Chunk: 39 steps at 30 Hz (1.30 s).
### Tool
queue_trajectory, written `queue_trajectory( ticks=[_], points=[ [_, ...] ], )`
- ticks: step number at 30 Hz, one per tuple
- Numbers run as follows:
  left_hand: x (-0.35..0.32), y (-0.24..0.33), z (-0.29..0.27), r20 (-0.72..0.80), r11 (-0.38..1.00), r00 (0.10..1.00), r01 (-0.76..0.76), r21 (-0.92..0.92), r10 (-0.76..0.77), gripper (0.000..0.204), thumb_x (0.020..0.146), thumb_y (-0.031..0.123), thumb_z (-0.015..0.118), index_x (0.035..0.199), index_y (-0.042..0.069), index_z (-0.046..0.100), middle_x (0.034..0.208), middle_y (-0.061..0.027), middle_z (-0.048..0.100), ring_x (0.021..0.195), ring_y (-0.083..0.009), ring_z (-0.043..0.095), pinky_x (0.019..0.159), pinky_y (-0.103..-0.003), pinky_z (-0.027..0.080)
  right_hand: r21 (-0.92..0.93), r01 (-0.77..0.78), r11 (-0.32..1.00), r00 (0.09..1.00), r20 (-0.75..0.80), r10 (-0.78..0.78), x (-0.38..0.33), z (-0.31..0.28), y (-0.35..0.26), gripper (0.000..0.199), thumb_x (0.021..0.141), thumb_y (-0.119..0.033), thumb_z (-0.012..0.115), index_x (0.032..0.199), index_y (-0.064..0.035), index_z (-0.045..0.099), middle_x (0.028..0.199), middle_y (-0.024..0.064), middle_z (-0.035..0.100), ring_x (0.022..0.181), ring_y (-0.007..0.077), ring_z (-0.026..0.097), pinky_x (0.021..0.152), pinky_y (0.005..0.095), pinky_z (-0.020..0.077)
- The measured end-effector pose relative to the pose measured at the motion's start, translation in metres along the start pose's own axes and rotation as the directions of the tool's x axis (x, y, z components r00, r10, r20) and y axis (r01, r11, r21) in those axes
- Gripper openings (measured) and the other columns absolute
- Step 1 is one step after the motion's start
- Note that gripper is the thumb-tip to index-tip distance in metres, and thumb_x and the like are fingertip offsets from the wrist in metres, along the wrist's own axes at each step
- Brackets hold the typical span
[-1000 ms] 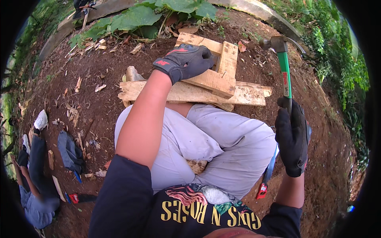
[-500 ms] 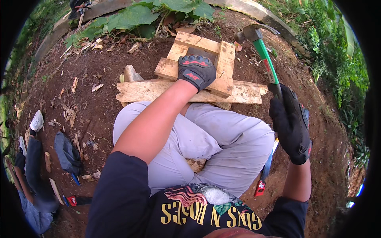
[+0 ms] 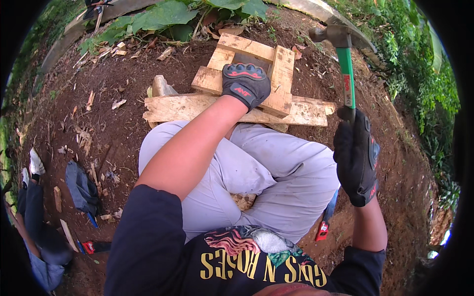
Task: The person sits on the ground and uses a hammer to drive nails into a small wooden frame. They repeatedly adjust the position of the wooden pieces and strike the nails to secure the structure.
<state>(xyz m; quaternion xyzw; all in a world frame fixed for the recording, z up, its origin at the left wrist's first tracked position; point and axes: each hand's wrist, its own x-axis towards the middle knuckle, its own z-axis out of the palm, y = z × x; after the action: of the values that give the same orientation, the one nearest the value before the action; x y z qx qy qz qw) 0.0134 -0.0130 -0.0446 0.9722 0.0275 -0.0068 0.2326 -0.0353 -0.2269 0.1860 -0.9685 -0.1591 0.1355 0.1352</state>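
My left hand [image 3: 245, 85], in a black and red padded glove, is closed on a square wooden frame [image 3: 283, 69] made of short planks. Its fingertips are hidden beneath the knuckles. The frame rests over a long rough board [image 3: 308, 112] that lies across in front of my bent legs. My gloved right hand [image 3: 356, 155] grips the dark end of a claw hammer [image 3: 347, 81] with a green handle. The hammer is held up to the right of the frame, apart from it, its head at the top.
A stone [image 3: 162, 87] sits by the board's left end. A red-handled tool [image 3: 322, 231] lies beside my right leg. Left are wood scraps, a dark cloth bag [image 3: 81, 188] and another red-handled tool [image 3: 89, 246]. Another person [image 3: 42, 237] is at the far left. Leafy plants [image 3: 165, 19] grow ahead.
The hammer has swung more upright, its head moving to the right. My left hand stays on the wooden frame, which has barely shifted.
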Motion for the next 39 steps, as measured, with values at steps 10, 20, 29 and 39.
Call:
queue_trajectory(
  ticks=[10,20,29,39],
  points=[
    [0.002,0.001,-0.004,0.085,0.999,0.996,0.036,-0.039,-0.032,0.03,0.092,0.028,0.059,0.09,0.009,0.083,0.096,-0.0191,0.08,0.089,-0.0366,0.078,0.079,-0.052,0.058,-0.05,0.057,0.997,0.96,-0.272,-0.068,-0.006,0.004,-0.012,0.03,0.113,-0.016,0.053,0.136,-0.0004,0.063,0.101,0.022,0.07,0.084,0.0389,0.071,0.073,0.0475,0.0541],
    [0.002,0.0,-0.005,0.118,0.998,0.992,0.054,-0.03,-0.051,0.032,0.094,0.028,0.058,0.096,0.01,0.084,0.102,-0.0187,0.081,0.096,-0.0361,0.078,0.083,-0.05,0.059,-0.076,0.041,0.996,0.952,-0.3,-0.062,-0.008,0.012,-0.016,0.028,0.113,-0.018,0.053,0.132,0.0015,0.062,0.103,0.0235,0.07,0.086,0.0414,0.07,0.073,0.0495,0.0529],
    [0.0,-0.003,-0.001,0.003,0.999,0.999,0.044,-0.016,-0.044,0.031,0.094,0.027,0.059,0.095,0.01,0.084,0.1,-0.0185,0.081,0.095,-0.0358,0.078,0.083,-0.051,0.059,-0.218,0.094,0.971,0.98,-0.149,-0.128,-0.016,0.018,-0.028,0.028,0.111,-0.018,0.057,0.134,-0.0028,0.064,0.096,0.0222,0.071,0.08,0.0403,0.071,0.069,0.0498,0.0553],
    [0.0,-0.003,-0.005,0.062,0.997,0.998,0.035,-0.063,-0.031,0.028,0.09,0.025,0.06,0.091,0.01,0.083,0.095,-0.0188,0.08,0.089,-0.0363,0.078,0.078,-0.05,0.058,-0.248,0.05,0.967,0.983,-0.161,-0.092,-0.006,0.011,-0.037,0.024,0.113,-0.018,0.053,0.121,0.0003,0.066,0.099,0.0262,0.068,0.086,0.0441,0.07,0.074,0.0493,0.0553]
  ],
)
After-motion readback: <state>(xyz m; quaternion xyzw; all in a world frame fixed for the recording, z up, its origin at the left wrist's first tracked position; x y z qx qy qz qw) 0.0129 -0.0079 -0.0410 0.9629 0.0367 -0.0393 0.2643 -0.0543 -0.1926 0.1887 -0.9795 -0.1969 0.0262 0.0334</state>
